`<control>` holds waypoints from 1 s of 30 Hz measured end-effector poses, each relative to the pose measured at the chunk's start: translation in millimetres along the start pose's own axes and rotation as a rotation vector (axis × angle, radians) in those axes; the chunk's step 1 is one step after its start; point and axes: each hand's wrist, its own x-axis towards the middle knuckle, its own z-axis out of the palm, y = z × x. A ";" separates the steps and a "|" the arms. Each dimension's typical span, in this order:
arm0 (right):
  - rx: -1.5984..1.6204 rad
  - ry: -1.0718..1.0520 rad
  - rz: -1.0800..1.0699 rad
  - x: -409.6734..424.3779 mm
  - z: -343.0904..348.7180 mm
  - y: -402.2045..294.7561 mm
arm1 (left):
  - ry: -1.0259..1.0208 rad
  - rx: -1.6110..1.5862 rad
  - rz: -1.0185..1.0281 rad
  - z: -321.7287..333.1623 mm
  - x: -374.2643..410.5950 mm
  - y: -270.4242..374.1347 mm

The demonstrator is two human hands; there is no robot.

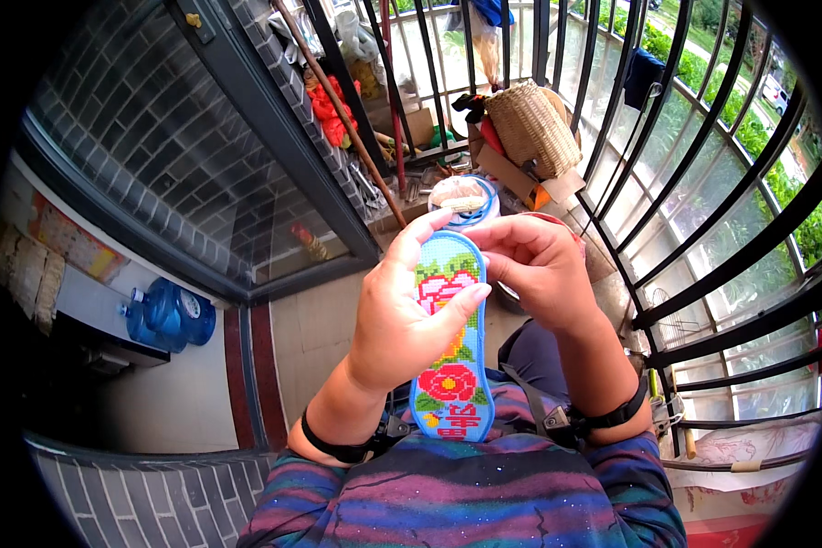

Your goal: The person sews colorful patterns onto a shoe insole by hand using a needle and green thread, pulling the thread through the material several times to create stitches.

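Note:
A cross-stitched shoe insole (449, 381) with a light blue ground, pink and red flowers, green leaves and red stitched characters lies lengthwise before me. My left hand (411, 308) grips it from the left, the thumb across its face and the fingertips near its upper edge. My right hand (538, 264) is at the upper right edge of the insole, with thumb and forefinger pinched together; whether a needle or thread is between them cannot be made out. The insole's lower end rests near my striped shirt.
A wicker basket (534, 127) sits beside cardboard at the back. Near it stands a white container (469, 188) with blue cord on top. Black railing bars (688, 315) run along the right. A glass door (246, 157) and blue water bottles (171, 315) are at the left.

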 end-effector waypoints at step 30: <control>-1.191 0.043 -0.764 7.4 5.5 -2.0 | 0.086 -0.080 -0.044 -4.9 9.8 -27.6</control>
